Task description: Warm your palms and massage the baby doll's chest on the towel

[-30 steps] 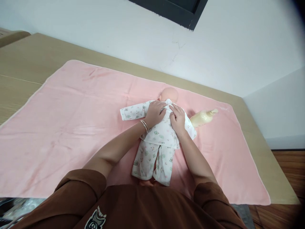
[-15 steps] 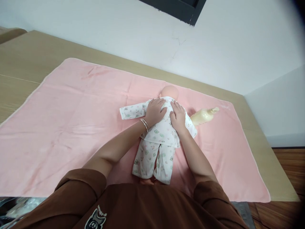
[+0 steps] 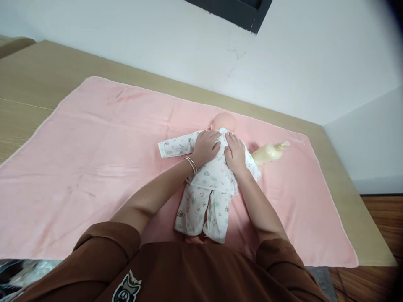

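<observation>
A baby doll [image 3: 210, 178] in a white printed top and matching trousers lies on a pink blanket [image 3: 119, 167], its bald head [image 3: 224, 121] toward the wall. The face is not visible. On the upper left of its back rests my left hand [image 3: 206, 147], flat with the fingers stretched out. My right hand [image 3: 235, 153] lies flat on the upper right of the back, thumb toward the other hand. One sleeve of the doll reaches out to the left. Close to the right sleeve lies a cream-coloured pump bottle [image 3: 268, 154] on its side.
The blanket covers much of a wooden table [image 3: 373, 243] set against a white wall [image 3: 141, 37]. A dark frame [image 3: 239, 12] is on the wall above. At the lower left, clear plastic [image 3: 33, 270] shows below the blanket's edge.
</observation>
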A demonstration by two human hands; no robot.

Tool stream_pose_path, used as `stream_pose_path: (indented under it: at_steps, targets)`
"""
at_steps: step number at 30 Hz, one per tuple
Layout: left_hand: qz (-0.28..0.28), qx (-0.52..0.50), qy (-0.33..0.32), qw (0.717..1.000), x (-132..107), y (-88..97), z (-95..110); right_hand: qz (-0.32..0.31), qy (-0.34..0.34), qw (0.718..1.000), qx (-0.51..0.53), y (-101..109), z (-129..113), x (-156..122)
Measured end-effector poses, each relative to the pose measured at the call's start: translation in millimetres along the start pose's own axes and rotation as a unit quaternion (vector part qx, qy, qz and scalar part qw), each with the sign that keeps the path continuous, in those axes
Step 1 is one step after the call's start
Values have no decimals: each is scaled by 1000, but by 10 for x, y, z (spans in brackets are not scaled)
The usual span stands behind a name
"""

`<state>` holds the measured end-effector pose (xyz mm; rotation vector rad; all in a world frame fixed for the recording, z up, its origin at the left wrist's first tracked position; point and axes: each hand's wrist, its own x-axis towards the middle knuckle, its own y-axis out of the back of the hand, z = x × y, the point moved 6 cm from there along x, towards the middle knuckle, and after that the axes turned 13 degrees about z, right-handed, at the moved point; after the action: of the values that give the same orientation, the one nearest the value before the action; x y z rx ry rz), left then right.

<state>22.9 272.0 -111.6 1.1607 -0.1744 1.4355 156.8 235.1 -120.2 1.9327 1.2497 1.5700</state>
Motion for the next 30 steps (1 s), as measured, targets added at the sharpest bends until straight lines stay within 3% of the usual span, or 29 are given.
stream_pose_path:
  at_steps: [4, 8, 12, 14, 17, 25, 30]
  targets:
    - [-5, -20, -32, 999, -6, 16, 57, 62, 12, 998, 12, 61, -34, -41]
    - [15, 6, 10, 1000, -20, 54, 46, 134, -23, 990, 26, 119, -37, -122]
    - [6, 41, 50, 998, -18, 36, 1, 57, -46, 997, 8, 48, -5, -90]
    - [-16, 34, 35, 999, -5, 3, 7, 9, -35, 999, -1, 4, 6, -56]
    - [-37, -1, -11, 999, 9, -29, 49, 3, -19, 1000, -2, -6, 11, -25]
    - [37, -7, -36, 999, -14, 84, 112, 159, 1, 987, 21, 158, -100, -116]
    - [57, 17, -1, 998, -33, 104, 80, 195, -38, 980, 10, 202, -96, -179]
